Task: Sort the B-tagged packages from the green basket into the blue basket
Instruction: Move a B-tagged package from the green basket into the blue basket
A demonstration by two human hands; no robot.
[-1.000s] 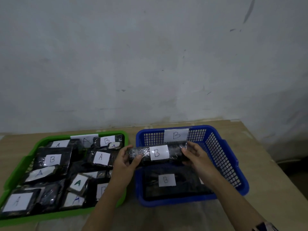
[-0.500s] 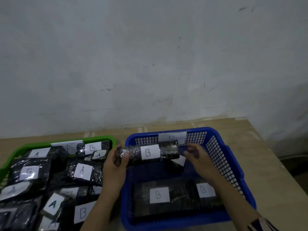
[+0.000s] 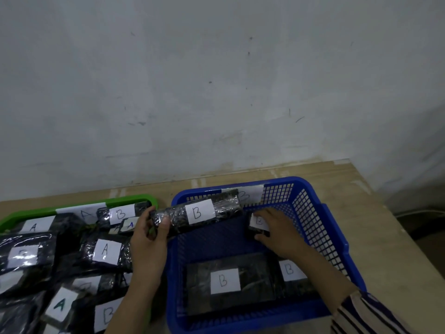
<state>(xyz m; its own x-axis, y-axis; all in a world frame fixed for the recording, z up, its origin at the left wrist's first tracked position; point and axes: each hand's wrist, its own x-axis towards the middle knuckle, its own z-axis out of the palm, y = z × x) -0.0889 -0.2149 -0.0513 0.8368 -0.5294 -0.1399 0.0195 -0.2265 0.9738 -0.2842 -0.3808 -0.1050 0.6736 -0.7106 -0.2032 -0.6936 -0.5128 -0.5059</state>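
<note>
My left hand grips the left end of a long black roll package tagged B, held level over the back left of the blue basket. Inside that basket, my right hand has its fingers and thumb closed around a small B-tagged package near the back. Two more B packages lie flat on the basket floor. The green basket at the left holds several black packages tagged A and B.
Both baskets stand side by side on a wooden table against a grey wall. Paper labels on the back rims read A on the green basket and B on the blue one. The table's right edge runs close beside the blue basket.
My right hand left the roll's right end and went down into the blue basket onto the small B package. My left hand alone now holds the roll. The view moved closer and to the right.
</note>
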